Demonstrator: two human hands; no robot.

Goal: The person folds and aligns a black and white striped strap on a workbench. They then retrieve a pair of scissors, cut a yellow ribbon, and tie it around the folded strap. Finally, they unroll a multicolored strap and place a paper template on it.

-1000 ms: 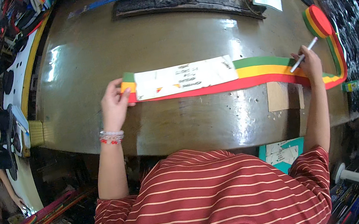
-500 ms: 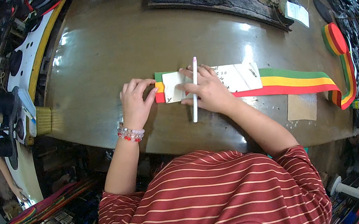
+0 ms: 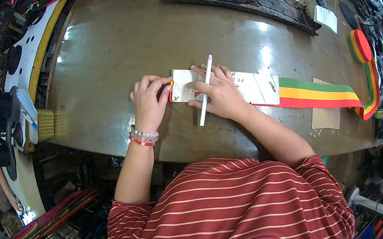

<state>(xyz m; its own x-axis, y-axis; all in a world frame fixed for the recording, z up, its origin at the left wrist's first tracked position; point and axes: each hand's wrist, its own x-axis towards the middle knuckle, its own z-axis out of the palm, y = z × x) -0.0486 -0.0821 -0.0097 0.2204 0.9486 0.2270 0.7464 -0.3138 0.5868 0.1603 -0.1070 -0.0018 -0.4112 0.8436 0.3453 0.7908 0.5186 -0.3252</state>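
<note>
The right hand (image 3: 220,95) has slid left along the striped band (image 3: 320,94), its grip closed on a white pen (image 3: 205,90). The left hand (image 3: 148,104) pinches the white card (image 3: 183,86) at the band's 9 o'clock end on the counter (image 3: 104,58).

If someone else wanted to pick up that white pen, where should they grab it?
Probably the lower end of the white pen, coming from the person's side of the table. That end pokes free below the right hand, whose fingers cover its middle.
</note>
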